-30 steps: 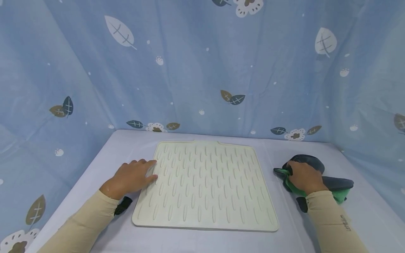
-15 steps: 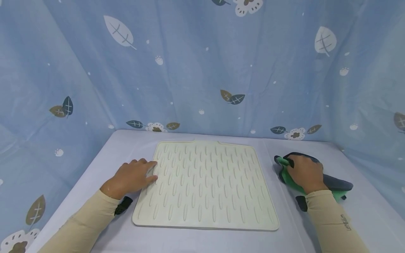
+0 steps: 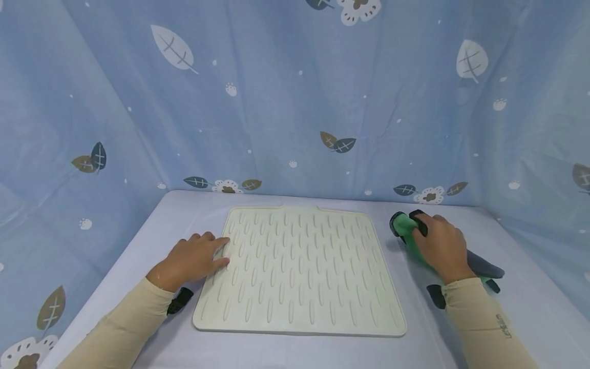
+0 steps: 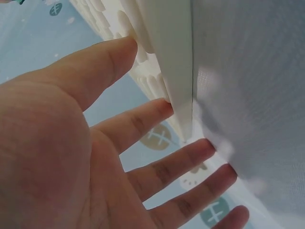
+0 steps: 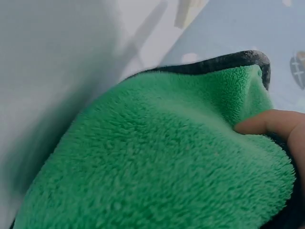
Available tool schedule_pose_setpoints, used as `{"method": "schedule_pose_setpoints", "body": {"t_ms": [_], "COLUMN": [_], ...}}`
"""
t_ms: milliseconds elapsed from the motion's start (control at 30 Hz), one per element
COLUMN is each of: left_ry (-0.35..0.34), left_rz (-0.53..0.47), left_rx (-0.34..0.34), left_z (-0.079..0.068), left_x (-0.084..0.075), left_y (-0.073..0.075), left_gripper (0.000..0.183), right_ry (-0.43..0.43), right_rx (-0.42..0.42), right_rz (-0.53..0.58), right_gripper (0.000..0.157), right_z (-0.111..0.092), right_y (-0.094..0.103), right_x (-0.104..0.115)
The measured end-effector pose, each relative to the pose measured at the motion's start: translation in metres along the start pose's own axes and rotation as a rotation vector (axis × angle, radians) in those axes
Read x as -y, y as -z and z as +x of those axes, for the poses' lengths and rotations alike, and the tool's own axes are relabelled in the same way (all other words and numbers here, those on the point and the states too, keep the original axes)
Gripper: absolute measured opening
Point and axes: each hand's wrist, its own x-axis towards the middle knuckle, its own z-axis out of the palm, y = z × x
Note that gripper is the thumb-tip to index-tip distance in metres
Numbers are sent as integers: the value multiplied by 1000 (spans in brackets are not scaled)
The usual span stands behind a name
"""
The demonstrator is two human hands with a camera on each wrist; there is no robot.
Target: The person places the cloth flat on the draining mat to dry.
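In the head view, a cream mat (image 3: 299, 271) with rows of raised oval ridges lies flat on the white table. My left hand (image 3: 188, 261) rests at its left edge, fingers spread. The left wrist view shows the thumb and index fingertip on the mat's rim (image 4: 176, 67), the other fingers beyond it. To the right of the mat, my right hand (image 3: 442, 246) grips a bunched microfibre cloth, green on one side and dark grey on the other. Plush green pile of the cloth (image 5: 143, 157) fills much of the right wrist view, with the thumb pressed into it.
A white-covered table (image 3: 286, 353) carries the mat. Blue curtain (image 3: 276, 102) printed with leaves and flowers stands behind and on both sides. Black wrist devices (image 3: 180, 301) show under the beige sleeves (image 3: 124, 323).
My right hand has moved slightly up and away from me, lifting and gathering the cloth, which is more bunched now. The left hand and the mat have stayed in place.
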Motion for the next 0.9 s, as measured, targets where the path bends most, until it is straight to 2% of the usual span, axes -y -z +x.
{"method": "schedule_pose_setpoints", "body": {"t_ms": [433, 667, 900], "left_ry": [-10, -6, -11], "left_rz": [10, 12, 15], "left_rx": [-2, 1, -8], "left_z": [0, 2, 2], "left_x": [3, 4, 4], "left_y": [-1, -3, -2], "left_gripper": [58, 58, 57], "right_ry": [38, 165, 253], "right_rx": [-120, -228, -242], "right_rz": [103, 182, 237], "right_gripper": [32, 29, 29], "right_z": [-4, -6, -1], "right_y": [21, 32, 40], "right_x": [32, 56, 84]}}
